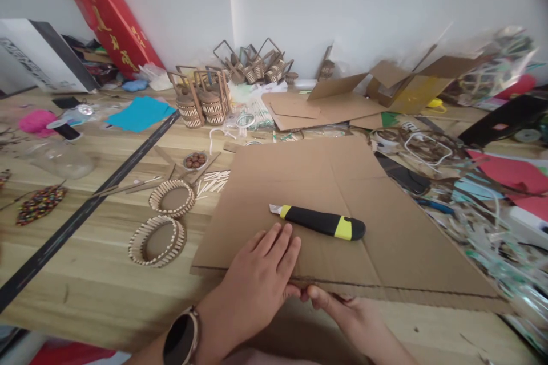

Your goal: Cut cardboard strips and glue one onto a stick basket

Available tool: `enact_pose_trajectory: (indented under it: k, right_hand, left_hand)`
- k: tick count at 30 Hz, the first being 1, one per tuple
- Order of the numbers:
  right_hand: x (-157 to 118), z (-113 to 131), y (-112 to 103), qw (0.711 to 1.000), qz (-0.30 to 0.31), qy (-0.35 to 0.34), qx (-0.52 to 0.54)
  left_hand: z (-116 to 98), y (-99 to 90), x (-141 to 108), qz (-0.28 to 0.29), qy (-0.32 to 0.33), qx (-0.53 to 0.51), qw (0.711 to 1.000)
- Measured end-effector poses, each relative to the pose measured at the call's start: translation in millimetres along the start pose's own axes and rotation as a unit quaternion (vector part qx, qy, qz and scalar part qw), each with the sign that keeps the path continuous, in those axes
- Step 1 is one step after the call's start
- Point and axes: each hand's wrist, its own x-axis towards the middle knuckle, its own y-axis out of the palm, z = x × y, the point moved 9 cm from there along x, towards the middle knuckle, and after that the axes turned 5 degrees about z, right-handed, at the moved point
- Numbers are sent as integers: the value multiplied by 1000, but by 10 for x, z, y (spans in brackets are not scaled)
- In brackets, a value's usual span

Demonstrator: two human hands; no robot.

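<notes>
A large sheet of brown corrugated cardboard (308,171) lies on the wooden table in front of me, its cut edge toward me. My left hand (268,262), with a dark round watch (182,337) on the wrist, rests flat on the sheet with fingers stretched out. Its thumb reaches the near edge. My right hand (349,316) pinches that edge, thumb on top; its other fingers are mostly hidden below the board. Both thumbs nearly meet there. A black and yellow utility knife (323,223) lies on the cardboard beyond my left fingers, blade tip out to the left.
Two round slatted rings (171,198) and a small bowl of brown beads (196,161) are left of the sheet. Small baskets (201,102) and blue sheets (141,113) stand farther back. More cardboard (329,104) lies behind. Strips, phone-like dark object (402,174) and plastic clutter the right.
</notes>
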Motion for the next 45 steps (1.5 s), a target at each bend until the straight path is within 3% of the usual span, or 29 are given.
enact_pose_trajectory:
  k: [7,13,18,23,27,31,33,34,36,39,41,45]
  right_hand:
    - [-5,42,-11,999,-40,9,19]
    - [-30,-27,40,998,-52,33,22]
    - [-135,7,-9,998,-51,37,31]
    - [-180,53,15,992,-8,57,113]
    - [-245,-131,204,973,92,127,167]
    - [-306,-91,250,973,189,107,75]
    - [-202,111,105,984,170,38,-25]
    - [-110,270,-20,987,126,-17,-97]
    - [73,636,-260,955,4,-138,-262]
    - [344,938,-268,839,-72,-256,-475]
    - [543,928,-226,809,-69,-271,-516]
    - [685,858,-148,791,-45,-285,-539]
  left_hand:
    - [-16,165,-8,-1,-6,-54,999]
    - [14,169,-39,-4,-5,-95,995]
    - [-3,171,-75,-11,15,-55,998]
    - [-47,196,-114,-33,27,30,999]
    - [-60,239,-117,-40,25,50,998]
    - [-55,346,-94,-36,22,33,999]
    - [-40,392,-78,-24,22,5,999]
    - [-25,402,-75,-16,21,-12,1000]
    - [15,381,-98,-7,14,-37,999]
    - [143,319,-247,-4,-36,-47,998]
    - [257,306,-447,-12,-98,-39,994]
    - [355,361,-949,-45,-193,13,980]
